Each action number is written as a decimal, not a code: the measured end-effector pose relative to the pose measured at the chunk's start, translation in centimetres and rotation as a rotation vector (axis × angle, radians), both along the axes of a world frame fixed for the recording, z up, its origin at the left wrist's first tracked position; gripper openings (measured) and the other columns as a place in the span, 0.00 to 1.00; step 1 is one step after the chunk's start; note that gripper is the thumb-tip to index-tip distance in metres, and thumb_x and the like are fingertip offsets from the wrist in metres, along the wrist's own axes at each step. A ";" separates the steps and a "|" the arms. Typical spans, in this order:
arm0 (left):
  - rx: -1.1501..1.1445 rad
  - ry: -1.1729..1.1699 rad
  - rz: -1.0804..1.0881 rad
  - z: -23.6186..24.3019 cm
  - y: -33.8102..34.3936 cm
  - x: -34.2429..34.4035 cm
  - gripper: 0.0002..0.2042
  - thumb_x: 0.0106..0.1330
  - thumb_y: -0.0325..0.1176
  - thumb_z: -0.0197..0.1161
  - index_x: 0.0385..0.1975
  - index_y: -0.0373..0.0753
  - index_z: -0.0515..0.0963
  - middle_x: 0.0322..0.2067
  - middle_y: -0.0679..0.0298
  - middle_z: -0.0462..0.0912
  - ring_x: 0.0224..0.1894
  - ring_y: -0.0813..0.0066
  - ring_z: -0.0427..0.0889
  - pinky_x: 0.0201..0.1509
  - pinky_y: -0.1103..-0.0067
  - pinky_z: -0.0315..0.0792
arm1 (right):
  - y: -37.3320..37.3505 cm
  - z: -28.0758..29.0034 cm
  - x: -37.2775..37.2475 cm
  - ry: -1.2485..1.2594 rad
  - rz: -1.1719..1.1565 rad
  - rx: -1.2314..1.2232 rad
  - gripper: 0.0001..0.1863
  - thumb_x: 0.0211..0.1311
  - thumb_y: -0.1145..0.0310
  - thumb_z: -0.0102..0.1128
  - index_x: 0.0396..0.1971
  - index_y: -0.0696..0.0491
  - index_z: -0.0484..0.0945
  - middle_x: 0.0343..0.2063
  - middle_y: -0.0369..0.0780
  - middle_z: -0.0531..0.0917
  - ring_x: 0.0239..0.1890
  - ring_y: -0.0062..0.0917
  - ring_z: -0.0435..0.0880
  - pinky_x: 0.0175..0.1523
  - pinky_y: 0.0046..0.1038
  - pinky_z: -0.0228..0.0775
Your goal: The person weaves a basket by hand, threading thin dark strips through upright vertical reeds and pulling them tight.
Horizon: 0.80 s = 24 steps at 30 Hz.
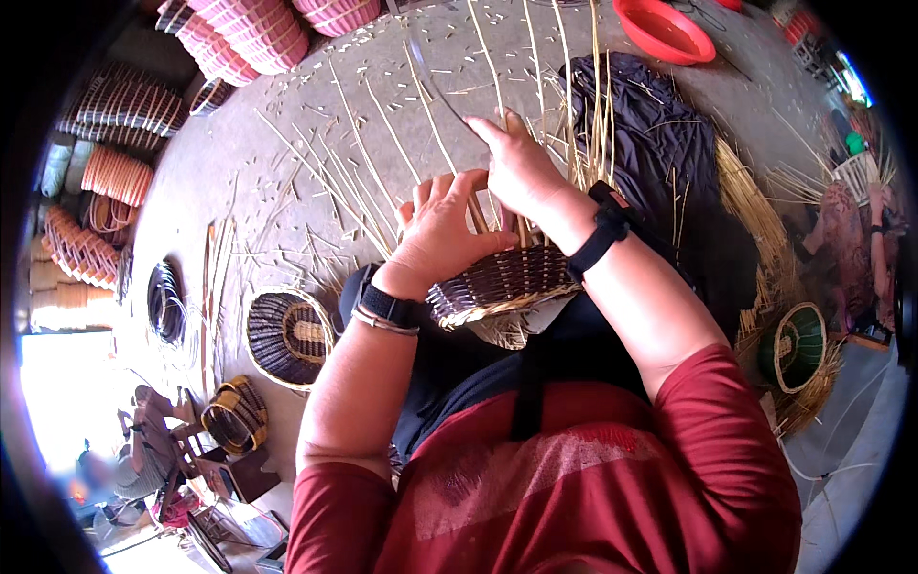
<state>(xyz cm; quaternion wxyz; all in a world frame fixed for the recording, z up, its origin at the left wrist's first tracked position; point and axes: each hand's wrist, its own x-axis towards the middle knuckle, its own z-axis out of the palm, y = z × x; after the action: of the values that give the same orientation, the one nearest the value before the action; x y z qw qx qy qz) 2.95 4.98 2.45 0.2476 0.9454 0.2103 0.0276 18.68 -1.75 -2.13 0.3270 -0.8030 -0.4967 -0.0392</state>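
A half-woven dark brown wicker basket (502, 284) with a pale woven edge rests in my lap. Long pale stakes (496, 72) fan out from its far side over the floor. My left hand (438, 225) bends over the basket's weave, thumb and fingers around the stakes at its left part. Close beside it, my right hand (521, 167) is closed on a thin, curved dark weaving strand (442, 93), its far end pointing up and left. My right fingers partly hide where the strand meets the weave.
Dark cloth (626, 124) and a straw bundle (751, 206) lie at right, below a red basin (665, 31). A dark basket (289, 337) and coiled black strands (165, 301) sit at left. Pink baskets (251, 33) stand at the back. Another person (841, 239) sits far right, near a green basket (799, 347).
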 end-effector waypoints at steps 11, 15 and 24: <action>-0.101 0.141 0.202 -1.1 0.7 4.0 0.38 0.58 0.66 0.66 0.61 0.43 0.73 0.55 0.50 0.81 0.63 0.49 0.74 0.66 0.55 0.65 | -15.3 1.2 -2.5 1.314 0.099 0.670 0.21 0.81 0.61 0.44 0.65 0.54 0.70 0.21 0.29 0.65 0.21 0.13 0.60 0.28 0.19 0.59; 0.049 0.059 0.259 -1.9 -0.5 5.1 0.32 0.67 0.61 0.53 0.60 0.39 0.73 0.45 0.51 0.87 0.53 0.49 0.83 0.62 0.54 0.68 | -14.3 6.3 -4.8 0.913 0.454 0.563 0.18 0.81 0.64 0.42 0.60 0.57 0.73 0.20 0.27 0.65 0.22 0.10 0.61 0.28 0.16 0.57; 0.551 -0.392 0.090 -1.0 -6.0 3.7 0.47 0.48 0.52 0.78 0.72 0.58 0.63 0.74 0.53 0.55 0.77 0.49 0.49 0.75 0.46 0.34 | -14.3 -2.3 0.0 1.541 -0.069 0.555 0.11 0.80 0.66 0.42 0.49 0.53 0.74 0.19 0.27 0.57 0.20 0.14 0.56 0.31 0.24 0.65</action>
<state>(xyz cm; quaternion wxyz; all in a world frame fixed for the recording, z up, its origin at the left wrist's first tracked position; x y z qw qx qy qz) 6.67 -1.02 1.41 0.0172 0.9432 0.1849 0.2754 18.69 -16.02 -4.44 0.7620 -0.5094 -0.0797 0.3919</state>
